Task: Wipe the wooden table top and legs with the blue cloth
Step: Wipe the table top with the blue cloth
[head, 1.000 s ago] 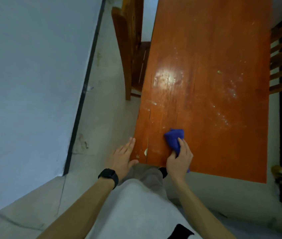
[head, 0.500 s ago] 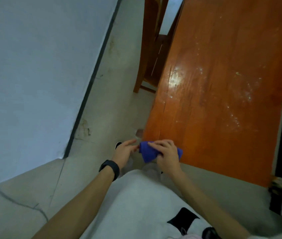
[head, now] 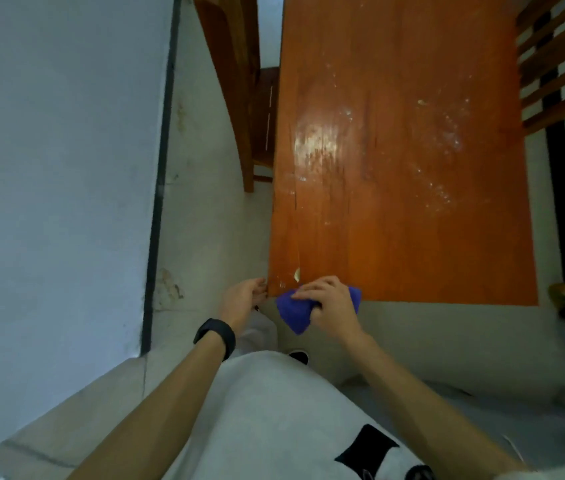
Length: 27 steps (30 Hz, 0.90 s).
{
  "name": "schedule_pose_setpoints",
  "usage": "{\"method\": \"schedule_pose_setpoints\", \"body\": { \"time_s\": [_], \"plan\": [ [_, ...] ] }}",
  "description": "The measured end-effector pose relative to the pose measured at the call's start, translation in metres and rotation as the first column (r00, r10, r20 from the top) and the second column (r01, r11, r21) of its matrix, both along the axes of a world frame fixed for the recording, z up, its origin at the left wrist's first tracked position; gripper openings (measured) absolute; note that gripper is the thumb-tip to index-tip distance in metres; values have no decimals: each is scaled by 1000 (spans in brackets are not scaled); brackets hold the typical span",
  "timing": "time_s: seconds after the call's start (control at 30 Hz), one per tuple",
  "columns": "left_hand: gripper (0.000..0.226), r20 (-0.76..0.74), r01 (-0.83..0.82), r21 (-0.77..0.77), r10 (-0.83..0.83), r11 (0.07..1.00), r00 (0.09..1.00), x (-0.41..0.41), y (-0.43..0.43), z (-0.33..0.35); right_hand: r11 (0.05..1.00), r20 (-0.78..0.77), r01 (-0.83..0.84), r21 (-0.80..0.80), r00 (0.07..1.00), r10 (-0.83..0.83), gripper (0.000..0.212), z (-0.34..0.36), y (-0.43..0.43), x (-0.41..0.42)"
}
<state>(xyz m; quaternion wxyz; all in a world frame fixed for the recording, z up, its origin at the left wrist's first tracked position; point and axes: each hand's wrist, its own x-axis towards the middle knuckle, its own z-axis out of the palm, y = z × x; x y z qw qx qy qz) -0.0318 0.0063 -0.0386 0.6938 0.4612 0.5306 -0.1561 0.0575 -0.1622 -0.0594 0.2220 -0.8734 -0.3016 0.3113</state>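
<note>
Gripping the blue cloth (head: 294,310), the right hand (head: 332,306) is seen at the near edge of the wooden table top (head: 402,161), close to its near left corner. The cloth is bunched into a wad: part of it lies on the table edge under the fingers (head: 312,288), a small tip shows past the hand on its right side, and a larger fold hangs down below the edge toward the floor. The fingers are curled over the fabric with the knuckles up. The left hand (head: 243,296) is held just beside the table's near left corner, its fingertips at or against the corner edge; it holds nothing, and the fingers are loosely bent rather than spread wide. A black wristband (head: 214,336) is worn on the left wrist. The table top is orange-brown and glossy, with a bright glare patch left of centre and pale specks and smears scattered across the middle and right. A thin dark crack runs along the grain near the left edge, and a small pale chip is seen just beyond the right hand's fingers. A wooden chair (head: 239,91) is tucked at the table's left side, and slatted wooden furniture (head: 558,60) is seen at the upper right. A white shirt with a black mark fills the bottom of the view. The table legs are not shown.
</note>
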Motion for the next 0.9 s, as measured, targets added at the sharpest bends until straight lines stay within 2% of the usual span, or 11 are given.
{"method": "schedule_pose_setpoints", "body": {
  "time_s": [0.1, 0.2, 0.3, 0.37, 0.43, 0.5, 0.57, 0.63, 0.7, 0.77, 0.9],
  "plan": [
    [21, -1, 127, 133, -128, 983, 992, -1, -12, -1, 988, -115, 155, -15, 981, -156, 55, 12, -53, -7],
    [41, -115, 345, 370, -326, 863, 938, 1, -22, -3, 875, 71, 471, 110, 875, -480, 60, 14, -81, 45],
    [65, -233, 571, 637, -578, 517, 782, 13, -27, -3, 639, 142, 764, 92, 625, -768, 61, 5, -97, 106],
    [71, -361, 707, 681, -752, 193, 552, 23, -22, -4, 541, 204, 841, 14, 528, -825, 61, -3, -87, 106],
    [73, -459, 787, 617, -823, -25, 335, 34, -13, -6, 656, 211, 754, 27, 637, -741, 63, -11, -62, 70],
    [74, -513, 815, 561, -834, -148, 202, 41, -3, -7, 835, 60, 547, 54, 833, -550, 65, -6, -33, 24],
    [72, -534, 821, 535, -833, -199, 147, 45, 4, -6, 933, -140, 355, 55, 928, -345, 59, 7, -21, 2],
    [65, -525, 809, 559, -833, -182, 175, 45, 1, -2, 940, -272, 334, 67, 913, -305, 56, 18, -35, 7],
    [61, -513, 792, 592, -827, -150, 228, 46, -5, 0, 843, -258, 535, 50, 823, -507, 55, 25, -66, 33],
    [64, -528, 779, 610, -808, -145, 263, 52, -11, -1, 692, -135, 717, 82, 696, -706, 55, 34, -102, 77],
    [70, -568, 785, 609, -752, -112, 334, 81, -22, -9, 469, 34, 876, 117, 468, -883, 53, 53, -162, 168]
  ]
}}
